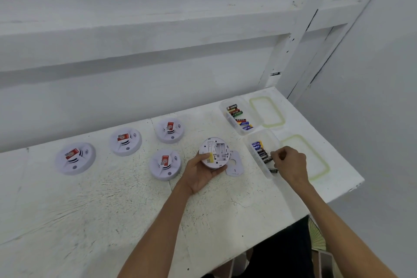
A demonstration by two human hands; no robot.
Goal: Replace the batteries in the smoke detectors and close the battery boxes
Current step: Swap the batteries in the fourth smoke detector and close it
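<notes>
At left and centre of the frame four round white plastic smoke detectors (pixel 75 158) lie face up on the scuffed white table (pixel 90 210), red stickers showing; just right of centre the left hand (pixel 198 172) cups a fifth detector (pixel 214 153) by its rim, back up, battery bay bare, its flat white cover (pixel 234 163) beside it; light, rigid, best held by the edge; right of that, the right hand (pixel 291 162) pinches at small cylindrical batteries (pixel 262 154) in the nearer clear plastic box (pixel 255 160); whether one is gripped I cannot tell; slick, prone to rolling.
</notes>
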